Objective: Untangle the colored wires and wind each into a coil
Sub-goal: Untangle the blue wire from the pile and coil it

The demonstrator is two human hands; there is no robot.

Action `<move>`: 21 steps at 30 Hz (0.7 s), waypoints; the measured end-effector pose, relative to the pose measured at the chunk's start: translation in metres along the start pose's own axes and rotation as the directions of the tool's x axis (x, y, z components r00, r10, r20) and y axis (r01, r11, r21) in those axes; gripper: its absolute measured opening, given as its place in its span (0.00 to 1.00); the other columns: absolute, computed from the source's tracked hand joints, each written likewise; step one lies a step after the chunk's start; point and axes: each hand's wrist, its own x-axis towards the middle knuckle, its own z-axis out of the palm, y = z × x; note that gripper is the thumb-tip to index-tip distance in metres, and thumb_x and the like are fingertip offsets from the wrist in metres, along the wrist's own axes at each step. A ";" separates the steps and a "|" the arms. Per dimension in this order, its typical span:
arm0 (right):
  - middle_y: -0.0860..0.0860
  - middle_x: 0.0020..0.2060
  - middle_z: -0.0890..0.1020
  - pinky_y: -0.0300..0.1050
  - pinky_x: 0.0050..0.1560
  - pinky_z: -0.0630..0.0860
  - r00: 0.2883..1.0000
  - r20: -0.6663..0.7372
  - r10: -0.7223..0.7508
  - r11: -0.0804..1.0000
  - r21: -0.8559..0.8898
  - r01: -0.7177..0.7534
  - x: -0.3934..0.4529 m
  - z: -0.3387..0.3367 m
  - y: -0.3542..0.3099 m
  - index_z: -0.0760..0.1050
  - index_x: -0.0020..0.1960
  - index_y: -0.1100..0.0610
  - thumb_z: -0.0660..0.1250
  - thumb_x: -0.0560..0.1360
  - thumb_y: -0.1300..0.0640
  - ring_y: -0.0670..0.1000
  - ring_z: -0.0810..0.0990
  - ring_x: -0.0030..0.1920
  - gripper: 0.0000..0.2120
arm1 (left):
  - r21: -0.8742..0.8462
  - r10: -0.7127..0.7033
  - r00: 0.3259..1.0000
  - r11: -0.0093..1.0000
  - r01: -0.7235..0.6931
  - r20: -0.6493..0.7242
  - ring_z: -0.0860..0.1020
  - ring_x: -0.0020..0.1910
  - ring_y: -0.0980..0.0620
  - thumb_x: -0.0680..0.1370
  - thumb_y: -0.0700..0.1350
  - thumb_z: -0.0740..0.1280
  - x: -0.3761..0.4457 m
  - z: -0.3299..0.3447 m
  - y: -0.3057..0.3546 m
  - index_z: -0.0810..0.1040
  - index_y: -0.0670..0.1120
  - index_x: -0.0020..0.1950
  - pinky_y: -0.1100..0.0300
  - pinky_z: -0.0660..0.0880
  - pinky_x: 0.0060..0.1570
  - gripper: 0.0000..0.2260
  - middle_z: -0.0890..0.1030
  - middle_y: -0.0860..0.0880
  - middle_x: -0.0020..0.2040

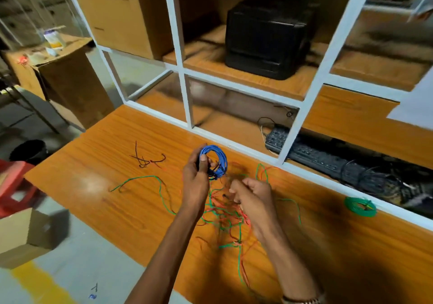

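Observation:
My left hand (196,177) grips a blue wire coil (216,161) above the wooden table (98,163), thumb pressed on the loops. My right hand (251,196) is curled just to its right and pinches a thin dark wire end. Below both hands lies a tangle of red and green wires (225,217). A loose green wire (150,182) trails off to the left. A short black and dark red wire piece (146,159) lies further back. A wound green coil (359,206) rests at the table's right edge.
A white-framed glass partition (187,97) runs along the table's far edge. Behind it are a black keyboard (311,156), cables and a black printer (269,39). Cardboard boxes (21,235) and a red stool (14,182) stand on the floor at left.

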 end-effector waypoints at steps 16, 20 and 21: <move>0.55 0.34 0.83 0.38 0.30 0.68 0.996 0.088 0.031 0.983 0.178 -0.047 0.006 -0.040 0.025 0.84 0.45 0.62 0.70 0.80 0.58 0.45 0.72 0.28 0.09 | 0.119 0.001 0.995 0.993 -0.013 0.099 0.83 0.60 0.54 0.88 0.41 0.60 -0.069 0.039 -0.026 0.79 0.49 0.69 0.61 0.78 0.60 0.13 0.86 0.53 0.61; 0.55 0.34 0.83 0.37 0.28 0.69 0.993 0.055 0.104 0.979 0.170 -0.112 0.001 -0.028 0.031 0.83 0.44 0.61 0.71 0.80 0.58 0.46 0.74 0.28 0.09 | 0.067 -0.115 0.984 0.992 0.107 0.138 0.83 0.58 0.50 0.88 0.43 0.62 -0.068 0.028 -0.036 0.79 0.45 0.71 0.51 0.78 0.61 0.14 0.86 0.44 0.61; 0.57 0.35 0.84 0.37 0.28 0.69 0.991 0.044 0.123 0.976 0.176 -0.129 0.000 -0.026 0.030 0.84 0.44 0.62 0.71 0.80 0.58 0.46 0.74 0.27 0.09 | 0.038 -0.138 0.982 0.990 0.134 0.132 0.82 0.58 0.50 0.87 0.45 0.64 -0.069 0.027 -0.035 0.79 0.46 0.72 0.49 0.77 0.61 0.14 0.86 0.43 0.62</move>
